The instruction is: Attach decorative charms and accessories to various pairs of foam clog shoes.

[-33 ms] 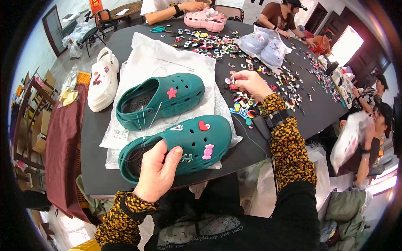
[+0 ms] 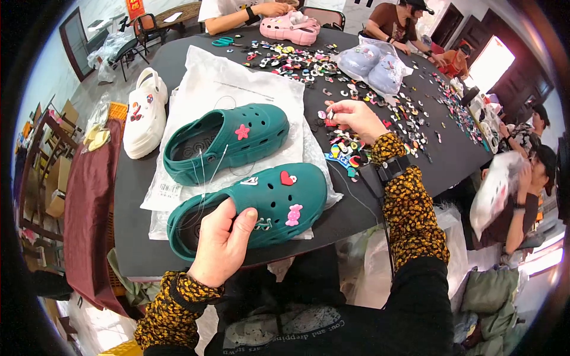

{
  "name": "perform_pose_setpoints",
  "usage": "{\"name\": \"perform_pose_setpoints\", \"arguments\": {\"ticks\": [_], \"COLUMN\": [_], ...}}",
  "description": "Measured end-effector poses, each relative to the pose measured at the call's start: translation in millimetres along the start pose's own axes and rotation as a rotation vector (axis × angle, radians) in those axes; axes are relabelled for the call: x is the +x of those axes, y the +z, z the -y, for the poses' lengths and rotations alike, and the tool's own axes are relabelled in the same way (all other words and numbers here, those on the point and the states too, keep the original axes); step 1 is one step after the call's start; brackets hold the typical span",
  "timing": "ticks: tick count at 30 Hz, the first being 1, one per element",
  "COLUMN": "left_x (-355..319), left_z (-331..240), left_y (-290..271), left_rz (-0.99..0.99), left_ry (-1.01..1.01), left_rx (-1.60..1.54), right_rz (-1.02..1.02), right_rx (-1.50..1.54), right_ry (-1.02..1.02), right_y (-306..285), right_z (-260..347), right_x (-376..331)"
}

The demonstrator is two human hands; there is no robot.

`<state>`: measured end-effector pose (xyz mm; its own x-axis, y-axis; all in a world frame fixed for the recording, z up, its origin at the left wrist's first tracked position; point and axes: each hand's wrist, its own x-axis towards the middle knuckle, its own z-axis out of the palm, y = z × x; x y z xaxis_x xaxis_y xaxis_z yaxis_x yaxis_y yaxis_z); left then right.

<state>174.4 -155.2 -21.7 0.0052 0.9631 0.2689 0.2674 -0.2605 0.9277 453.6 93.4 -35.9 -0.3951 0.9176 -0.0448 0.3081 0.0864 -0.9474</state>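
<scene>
My left hand (image 2: 225, 240) grips the near green clog (image 2: 279, 202) by its opening edge, thumb outside and fingers inside. On that clog sit a red heart charm, a pink candy-shaped charm and a white one; another pale charm shows beside my thumb. The far green clog (image 2: 228, 139) lies on a white plastic bag (image 2: 237, 80), with a pink star charm on it. Clear loops of thread hang across both clogs. Over loose shoe charms (image 2: 350, 139), my right hand (image 2: 359, 118) is closed in a pinch on a small shoe charm, mostly hidden by the fingers.
A white clog (image 2: 145, 115) with charms stands at the left table edge. Bagged pale-blue clogs (image 2: 374, 65), teal scissors (image 2: 224, 41) and a pink clog (image 2: 291, 28) under another person's hands are farther back. At right, a person holds a bagged white shoe (image 2: 496, 193).
The green clogs have shifted very slightly left with my left hand. The person at right has moved the bagged shoe a little. My right hand stays almost still.
</scene>
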Motion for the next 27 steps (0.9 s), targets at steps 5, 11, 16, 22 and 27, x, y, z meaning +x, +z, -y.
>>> {"name": "perform_pose_setpoints", "arguments": {"ticks": [5, 11, 16, 22, 27], "left_x": [-1, -1, -2, -2, -3], "left_z": [-3, -3, -1, 0, 1], "left_y": [-1, -2, -2, 0, 0], "left_rz": [0.078, 0.078, 0.073, 0.074, 0.083], "left_ry": [-0.072, -0.066, -0.079, -0.081, -0.102], "left_rx": [-0.01, 0.018, 0.031, -0.026, 0.005], "right_rz": [0.022, 0.048, -0.019, -0.05, -0.076], "right_rx": [0.144, 0.305, 0.21, 0.147, -0.073], "right_ry": [0.047, 0.053, 0.043, 0.061, 0.066], "right_y": [-14, -14, -14, -8, 0], "right_z": [-9, -14, -15, -14, -12], "right_x": [-13, -19, -19, -14, -9]}}
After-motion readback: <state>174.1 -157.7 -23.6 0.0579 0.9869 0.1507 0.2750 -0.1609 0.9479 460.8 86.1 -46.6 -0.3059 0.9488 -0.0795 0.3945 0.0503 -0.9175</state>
